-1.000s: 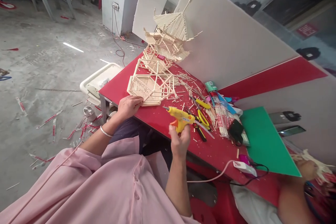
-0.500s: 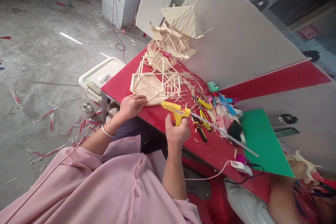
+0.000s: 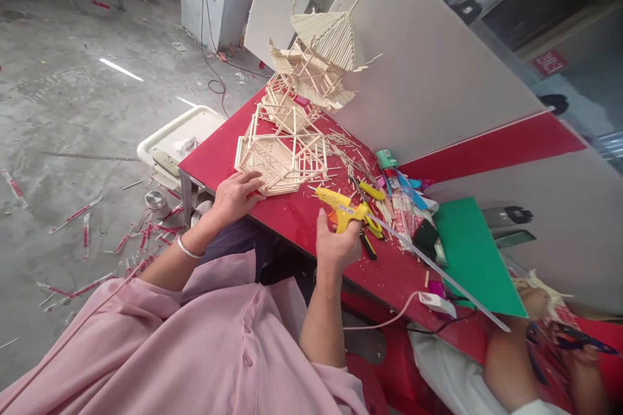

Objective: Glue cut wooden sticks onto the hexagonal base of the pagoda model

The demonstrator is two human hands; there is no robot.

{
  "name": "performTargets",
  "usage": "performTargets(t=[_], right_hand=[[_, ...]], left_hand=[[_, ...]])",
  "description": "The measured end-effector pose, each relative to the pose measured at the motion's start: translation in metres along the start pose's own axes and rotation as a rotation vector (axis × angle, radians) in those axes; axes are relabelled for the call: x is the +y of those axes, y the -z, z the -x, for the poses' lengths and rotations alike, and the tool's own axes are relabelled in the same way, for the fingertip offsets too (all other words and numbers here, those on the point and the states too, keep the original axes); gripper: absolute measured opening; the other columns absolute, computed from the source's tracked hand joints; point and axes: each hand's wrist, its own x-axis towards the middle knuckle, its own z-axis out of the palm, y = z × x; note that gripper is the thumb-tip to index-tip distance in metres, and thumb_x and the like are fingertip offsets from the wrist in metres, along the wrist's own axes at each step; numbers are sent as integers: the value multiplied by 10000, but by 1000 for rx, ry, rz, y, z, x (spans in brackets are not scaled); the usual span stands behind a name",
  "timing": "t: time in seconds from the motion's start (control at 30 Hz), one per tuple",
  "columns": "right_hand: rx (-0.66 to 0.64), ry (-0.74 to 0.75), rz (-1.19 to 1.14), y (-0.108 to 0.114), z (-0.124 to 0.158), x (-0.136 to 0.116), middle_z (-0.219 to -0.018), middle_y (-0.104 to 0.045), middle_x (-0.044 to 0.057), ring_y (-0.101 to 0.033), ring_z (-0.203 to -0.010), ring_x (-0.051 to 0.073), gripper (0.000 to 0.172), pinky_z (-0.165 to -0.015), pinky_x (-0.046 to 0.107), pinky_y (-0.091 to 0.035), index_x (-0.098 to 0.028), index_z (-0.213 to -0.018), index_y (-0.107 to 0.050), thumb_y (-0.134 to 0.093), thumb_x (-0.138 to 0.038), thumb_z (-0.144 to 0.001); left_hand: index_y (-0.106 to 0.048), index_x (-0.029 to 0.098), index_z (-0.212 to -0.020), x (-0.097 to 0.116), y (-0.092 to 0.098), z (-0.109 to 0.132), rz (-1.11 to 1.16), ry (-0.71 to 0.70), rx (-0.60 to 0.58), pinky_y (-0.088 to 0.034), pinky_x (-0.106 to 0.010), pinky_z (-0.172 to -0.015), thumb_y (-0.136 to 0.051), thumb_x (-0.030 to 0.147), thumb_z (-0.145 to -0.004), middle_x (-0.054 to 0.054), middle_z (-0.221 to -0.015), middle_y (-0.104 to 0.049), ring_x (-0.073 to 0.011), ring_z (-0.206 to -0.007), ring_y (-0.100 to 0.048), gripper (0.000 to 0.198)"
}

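My right hand is wrapped round the handle of a yellow glue gun, whose nozzle points left and from whose back a long clear glue stick sticks out. My left hand is at the near left edge of an open frame of pale sticks; its fingers are bent together at the edge, and what they grip is too small to make out. Behind the frame stands a taller stick model with a pointed roof, leaning over the red table.
Loose sticks, yellow-handled pliers, a green-capped container and a green board lie to the right. A white charger with a cable sits near the edge. Another person's hand holds a tool at far right. A white tray stands left.
The glue gun in my right hand has moved right, away from the stick frame. My left hand remains at the frame's edge. The whole view has shifted slightly.
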Motion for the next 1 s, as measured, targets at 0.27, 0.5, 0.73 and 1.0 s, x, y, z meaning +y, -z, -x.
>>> performTargets(t=[0.27,0.5,0.73,1.0], right_hand=[[-41,-9,-55,-2,6,0,-668,-692,56,-660,-609,250,495,-572,322,-435,-189,-896,-621,-604,-673,-795],[-46,56,-76,0,8,-6,-693,-690,63,-679,-659,254,547,-613,326,-472,-157,-991,-639,-570,-672,-818],[-65,93,-110,14,2,-17,-669,-657,66,-661,-646,239,523,-621,322,-483,-147,-1006,-651,-557,-633,-836],[14,218,-116,44,-33,-31,-748,-682,106,-673,-695,260,521,-618,339,-483,-139,-997,-636,-521,-626,-852]], left_hand=[[-751,215,-1008,3,9,-16,-13,-58,-57,-510,-395,-813,-599,310,-913,-84,-1047,-749,-244,-940,-634,202],[-747,251,-867,13,-3,-14,-134,-57,-79,-369,-509,-978,-693,386,-855,-75,-1162,-723,-309,-1135,-583,147],[-729,259,-859,16,4,-19,-88,-63,-66,-351,-507,-1010,-654,288,-874,-41,-1148,-744,-278,-1115,-613,81],[-680,271,-940,35,35,-39,-45,-59,49,-197,-573,-1164,-635,332,-900,-41,-1188,-731,-273,-1177,-606,86]])
